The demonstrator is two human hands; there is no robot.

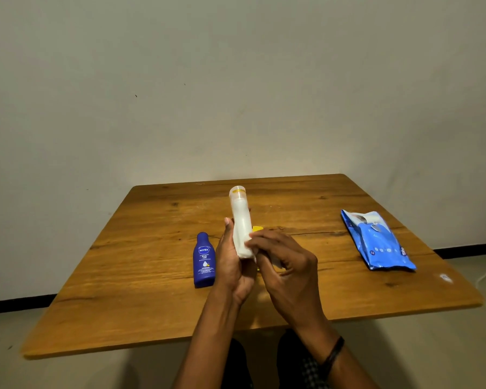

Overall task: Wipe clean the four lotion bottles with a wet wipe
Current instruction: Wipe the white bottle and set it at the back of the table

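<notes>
Lotion bottle (239,214), white: held above the bench (141,290), cap end pointing away from us. Left hand (232,265) grips its lower end, thumb up along the side. Right hand (288,262), fingers curled, pinches a white wet wipe (243,245) against the bottle's lower body.

We count:
- two bottles, the held one and a blue bottle (204,262) lying just left of the left hand
- one yellow piece (257,229) behind the hands, which we cannot identify
- one blue wipe pack (376,242), well to the right

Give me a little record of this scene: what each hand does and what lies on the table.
Left hand: grips white bottle above table
Right hand: holds wet wipe against its lower part
Blue bottle: on table, left of hands
Yellow item: mostly hidden behind hands
Wipes pack: blue, at table's right
</notes>
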